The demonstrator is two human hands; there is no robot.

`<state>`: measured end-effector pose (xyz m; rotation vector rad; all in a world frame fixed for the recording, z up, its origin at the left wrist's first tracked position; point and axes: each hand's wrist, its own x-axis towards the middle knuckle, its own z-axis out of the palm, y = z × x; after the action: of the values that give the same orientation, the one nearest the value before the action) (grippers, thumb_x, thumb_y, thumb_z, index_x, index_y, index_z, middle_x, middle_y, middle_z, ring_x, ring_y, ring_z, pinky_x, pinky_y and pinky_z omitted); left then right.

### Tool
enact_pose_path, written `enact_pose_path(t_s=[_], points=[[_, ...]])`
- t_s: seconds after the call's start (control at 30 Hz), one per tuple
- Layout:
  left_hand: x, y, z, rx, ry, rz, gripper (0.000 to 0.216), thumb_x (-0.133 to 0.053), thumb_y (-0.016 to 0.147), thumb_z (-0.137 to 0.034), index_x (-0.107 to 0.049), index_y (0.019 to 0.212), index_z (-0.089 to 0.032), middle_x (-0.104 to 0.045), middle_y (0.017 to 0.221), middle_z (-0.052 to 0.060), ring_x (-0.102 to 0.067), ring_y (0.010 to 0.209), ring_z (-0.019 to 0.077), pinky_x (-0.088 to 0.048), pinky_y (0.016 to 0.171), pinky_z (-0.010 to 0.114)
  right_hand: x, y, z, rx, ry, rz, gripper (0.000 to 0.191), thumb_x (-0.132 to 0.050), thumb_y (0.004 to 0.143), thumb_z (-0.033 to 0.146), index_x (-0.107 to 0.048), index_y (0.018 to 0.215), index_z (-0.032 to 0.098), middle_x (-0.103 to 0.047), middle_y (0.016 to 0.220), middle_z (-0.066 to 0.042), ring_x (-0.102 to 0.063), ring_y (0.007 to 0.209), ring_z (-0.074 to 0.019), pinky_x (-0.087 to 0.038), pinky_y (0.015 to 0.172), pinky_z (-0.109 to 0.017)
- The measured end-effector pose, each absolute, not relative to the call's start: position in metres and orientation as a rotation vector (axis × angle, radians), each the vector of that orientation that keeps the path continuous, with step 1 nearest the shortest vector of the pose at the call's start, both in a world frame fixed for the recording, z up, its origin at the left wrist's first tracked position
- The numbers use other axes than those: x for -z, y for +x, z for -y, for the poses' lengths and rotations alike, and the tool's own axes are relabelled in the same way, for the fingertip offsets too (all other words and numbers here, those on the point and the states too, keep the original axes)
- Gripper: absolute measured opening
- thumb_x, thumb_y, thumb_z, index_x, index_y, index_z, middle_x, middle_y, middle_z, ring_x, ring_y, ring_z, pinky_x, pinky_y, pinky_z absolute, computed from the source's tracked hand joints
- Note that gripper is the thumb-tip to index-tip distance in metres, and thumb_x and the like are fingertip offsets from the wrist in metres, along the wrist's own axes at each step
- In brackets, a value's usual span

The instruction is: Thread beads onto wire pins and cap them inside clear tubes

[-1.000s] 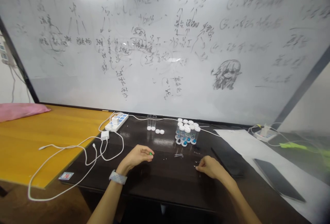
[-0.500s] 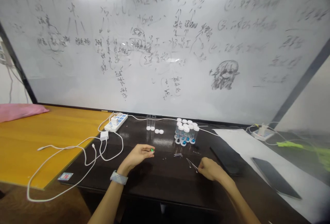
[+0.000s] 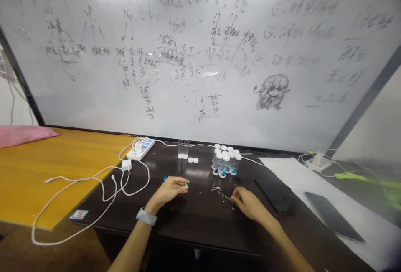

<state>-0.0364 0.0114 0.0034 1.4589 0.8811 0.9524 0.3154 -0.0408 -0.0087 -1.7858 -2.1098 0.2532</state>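
My left hand (image 3: 171,189) rests on the dark table (image 3: 188,222), its fingers pinched on a small green bead (image 3: 186,184). A blue bead (image 3: 165,178) lies just left of that hand. My right hand (image 3: 246,202) is closed on thin metal tweezers (image 3: 226,199) whose tips point left along the table. A second pair of tweezers (image 3: 216,188) lies between my hands. Behind them stands a cluster of white-capped vials (image 3: 226,162) with blue contents, and two empty clear vials (image 3: 183,148) with loose white caps (image 3: 193,160) beside them.
A white power strip (image 3: 141,147) and loose white cables (image 3: 94,184) lie at the left, across the orange table (image 3: 46,167). A dark phone (image 3: 274,194) and a dark tablet (image 3: 333,217) on white paper sit at the right. A large whiteboard (image 3: 200,54) stands behind.
My right hand has moved left and slightly forward, with the tweezers now showing and pointing left. My left hand has stayed nearly still. A blue bead now shows beside it.
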Motion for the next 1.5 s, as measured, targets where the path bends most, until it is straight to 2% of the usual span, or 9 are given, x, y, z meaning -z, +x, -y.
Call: enact_pose_path(t_s=[0.17, 0.33, 0.43, 0.53, 0.6, 0.7, 1.1, 1.5], points=[[-0.007, -0.032, -0.007, -0.939, 1.483, -0.903, 0.043, -0.088, 0.065, -0.037, -0.076, 0.098, -0.014, -0.072, 0.087, 0.007, -0.071, 0.078, 0.0199, -0.054, 0.078, 0.031, 0.017, 0.299, 0.02, -0.328, -1.736, 2.152, 0.013, -0.059, 0.09, 0.027, -0.065, 0.082, 0.018, -0.068, 0.086, -0.007, -0.063, 0.082, -0.022, -0.04, 0.071, -0.028], [-0.009, -0.027, -0.005, -1.006, 1.446, -0.914, 0.04, -0.091, 0.059, -0.034, -0.075, 0.089, -0.014, -0.071, 0.083, 0.006, -0.069, 0.074, 0.018, -0.054, 0.073, 0.029, 0.007, 0.283, 0.009, -0.419, -1.618, 2.111, 0.013, -0.052, 0.091, 0.018, -0.06, 0.08, 0.018, -0.063, 0.077, -0.005, -0.059, 0.073, -0.0192, -0.037, 0.067, -0.028], [-0.008, -0.022, -0.005, -1.038, 1.429, -0.884, 0.039, -0.089, 0.061, -0.036, -0.074, 0.09, -0.014, -0.072, 0.086, 0.007, -0.07, 0.076, 0.0191, -0.054, 0.076, 0.031, -0.008, 0.264, -0.001, -0.693, -1.239, 1.975, 0.017, -0.054, 0.094, 0.034, -0.061, 0.089, 0.019, -0.061, 0.076, -0.001, -0.057, 0.071, -0.0175, -0.041, 0.068, -0.028], [-0.005, -0.015, -0.004, -1.07, 1.44, -0.872, 0.04, -0.088, 0.065, -0.038, -0.075, 0.093, -0.014, -0.074, 0.09, 0.01, -0.071, 0.082, 0.0219, -0.055, 0.08, 0.033, -0.018, 0.236, -0.013, -0.96, -0.974, 1.782, 0.033, -0.065, 0.087, 0.051, -0.065, 0.095, 0.02, -0.064, 0.081, -0.002, -0.059, 0.072, -0.0171, -0.044, 0.065, -0.028], [-0.003, -0.01, -0.003, -1.084, 1.468, -0.869, 0.039, -0.087, 0.066, -0.039, -0.076, 0.095, -0.014, -0.075, 0.092, 0.011, -0.071, 0.086, 0.0233, -0.055, 0.082, 0.034, -0.018, 0.216, -0.02, -1.09, -0.877, 1.661, 0.036, -0.071, 0.082, 0.054, -0.065, 0.09, 0.019, -0.065, 0.076, -0.002, -0.059, 0.067, -0.0163, -0.044, 0.06, -0.027], [0.0, -0.006, -0.002, -1.091, 1.479, -0.845, 0.04, -0.086, 0.068, -0.04, -0.076, 0.096, -0.014, -0.077, 0.098, 0.013, -0.072, 0.089, 0.025, -0.055, 0.084, 0.035, -0.01, 0.193, -0.025, -1.182, -0.759, 1.508, 0.038, -0.077, 0.078, 0.053, -0.067, 0.09, 0.019, -0.068, 0.077, -0.003, -0.063, 0.068, -0.0164, -0.049, 0.063, -0.029], [0.002, -0.005, -0.004, -1.091, 1.472, -0.885, 0.046, -0.09, 0.061, -0.042, -0.077, 0.094, -0.012, -0.079, 0.094, 0.015, -0.074, 0.087, 0.0289, -0.057, 0.083, 0.039, 0.006, 0.183, -0.019, -1.117, -0.752, 1.441, 0.037, -0.075, 0.081, 0.053, -0.068, 0.093, 0.019, -0.074, 0.085, -0.007, -0.069, 0.075, -0.0204, -0.055, 0.072, -0.035], [0.005, -0.006, -0.006, -1.083, 1.553, -0.89, 0.039, -0.086, 0.067, -0.04, -0.076, 0.094, -0.013, -0.079, 0.094, 0.014, -0.074, 0.089, 0.0276, -0.057, 0.085, 0.039, 0.003, 0.187, -0.019, -1.042, -0.743, 1.567, 0.037, -0.068, 0.086, 0.056, -0.065, 0.092, 0.019, -0.07, 0.083, -0.005, -0.066, 0.075, -0.0187, -0.053, 0.076, -0.035]])
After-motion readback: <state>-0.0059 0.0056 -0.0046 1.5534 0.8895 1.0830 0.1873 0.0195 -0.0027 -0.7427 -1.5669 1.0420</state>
